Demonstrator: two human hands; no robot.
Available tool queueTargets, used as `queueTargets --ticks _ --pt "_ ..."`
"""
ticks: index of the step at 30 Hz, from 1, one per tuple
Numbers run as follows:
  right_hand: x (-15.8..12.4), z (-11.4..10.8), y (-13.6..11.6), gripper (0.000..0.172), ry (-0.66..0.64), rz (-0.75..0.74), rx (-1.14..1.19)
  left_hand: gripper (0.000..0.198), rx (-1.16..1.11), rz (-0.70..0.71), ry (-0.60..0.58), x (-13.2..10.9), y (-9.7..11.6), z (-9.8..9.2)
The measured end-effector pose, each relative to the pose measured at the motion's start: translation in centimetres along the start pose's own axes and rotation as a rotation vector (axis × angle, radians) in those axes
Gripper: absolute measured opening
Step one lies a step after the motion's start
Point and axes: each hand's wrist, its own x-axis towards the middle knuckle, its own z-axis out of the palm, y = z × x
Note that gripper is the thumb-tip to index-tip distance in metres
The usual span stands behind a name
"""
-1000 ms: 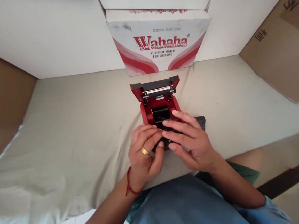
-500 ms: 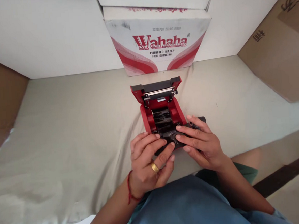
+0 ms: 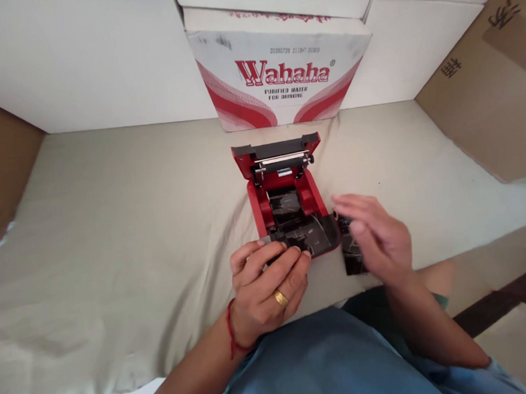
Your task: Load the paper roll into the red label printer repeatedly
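A small red-and-black printer (image 3: 255, 212) with a roller inside its raised lid stands on the cloth. Black film (image 3: 286, 204) lies in its well and over the front flap (image 3: 331, 231). My left hand (image 3: 271, 280) presses on the front of the flap, its fingertips curled over the film near the left side. To the right of the printer, my right hand (image 3: 378, 237) is blurred, with fingers stretched out and thumb apart. Just beside and partly under it is a black film strip (image 3: 352, 260) with a small round core end at its top; no clear grip on it shows.
A pale cloth (image 3: 134, 230) covers the surface. Behind the printer stands a Wahaha water carton (image 3: 282, 78), against white boxes (image 3: 100, 64). Brown cardboard boxes (image 3: 476, 98) flank the right side and the left.
My right hand has come off the front flap and moved right, uncovering the film there and a black strip beside the printer. My left hand stays on the flap, fingers slightly shifted.
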Motion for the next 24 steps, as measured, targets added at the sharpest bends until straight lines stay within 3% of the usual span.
queueTargets --ticks 2,4,7,11,15,24 --pt "2.0 -0.3 0.8 0.037 0.117 0.163 0.043 0.038 -0.001 0.008 0.005 0.1 0.1 0.1" --pt "4.6 0.0 1.7 0.047 0.142 0.235 0.072 0.028 0.016 0.010 0.016 0.3 0.1 0.1" --pt "8.6 1.0 2.4 0.068 0.052 0.226 0.087 0.023 0.027 0.010 0.019 0.5 0.2 0.2" --pt "11.9 2.4 1.7 0.070 -0.045 0.097 0.091 0.022 0.033 0.015 0.027 0.6 0.2 0.2" --pt "12.2 2.7 1.2 0.060 -0.038 -0.111 0.110 0.021 0.040 -0.026 0.037 0.4 0.4 0.2" --pt "8.7 1.8 -0.4 0.036 0.007 -0.220 -0.072 0.022 0.055 -0.041 0.065 0.3 0.5 0.3"
